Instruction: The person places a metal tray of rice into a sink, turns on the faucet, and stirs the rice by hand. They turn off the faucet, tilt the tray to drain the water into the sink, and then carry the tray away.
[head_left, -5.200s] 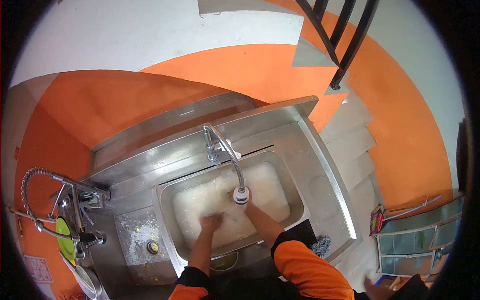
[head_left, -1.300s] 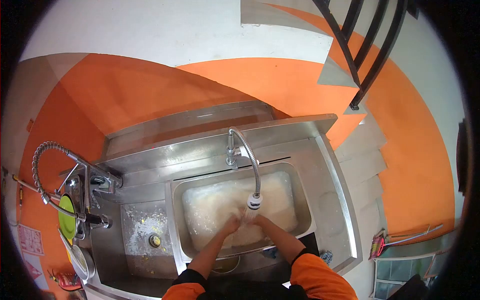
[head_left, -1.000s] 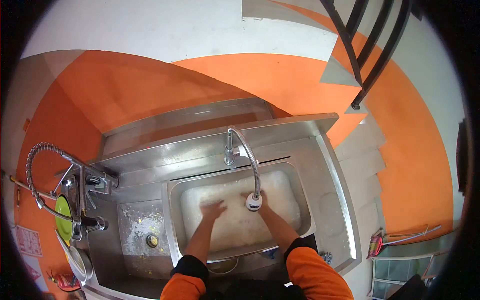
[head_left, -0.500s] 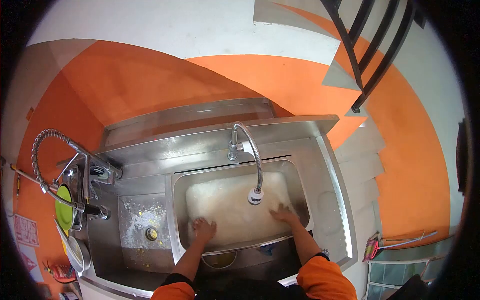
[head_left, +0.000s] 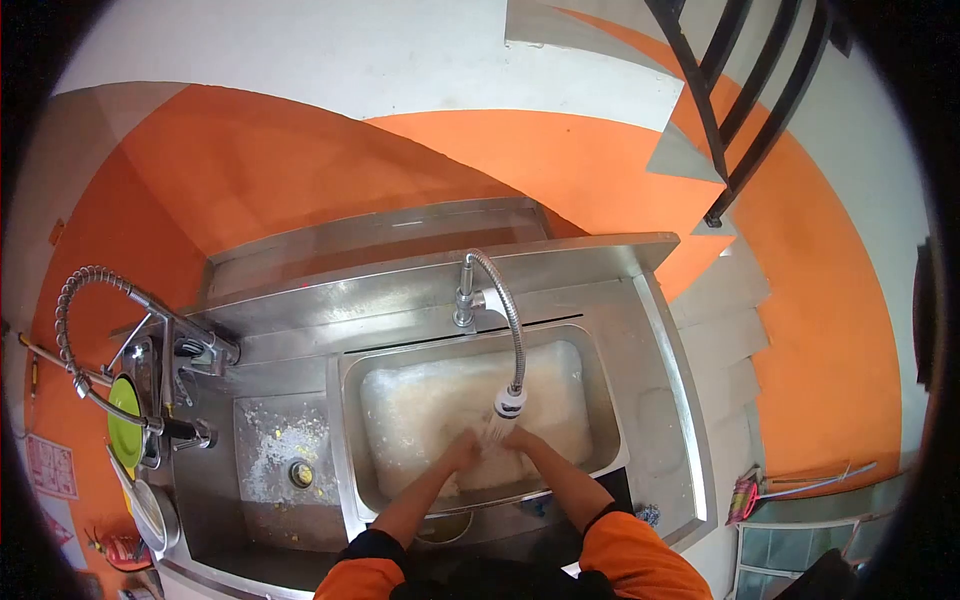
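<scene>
A large rectangular steel basin (head_left: 606, 398) holds pale, cloudy contents (head_left: 420, 400) that look like grains in water. Over its middle hangs the white spray head (head_left: 510, 403) of a flexible metal faucet, with water streaming down. My left hand (head_left: 464, 450) and my right hand (head_left: 514, 440) are close together beneath the stream, just above or at the pale surface. Their fingers are blurred and partly covered by the water, and I cannot tell whether they hold anything. Both forearms reach over the basin's front edge.
Left of the basin is a sink (head_left: 262, 515) with white bits scattered around its drain (head_left: 301, 474). A coiled spring faucet (head_left: 66, 320) arches over it. A green plate (head_left: 125, 420) and a metal pot (head_left: 158, 515) stand at far left. A scouring pad (head_left: 648, 515) lies on the right counter.
My hands were apart at the basin's two sides, with fingers spread. Both have moved inward to meet under the spray head, where a water stream now shows.
</scene>
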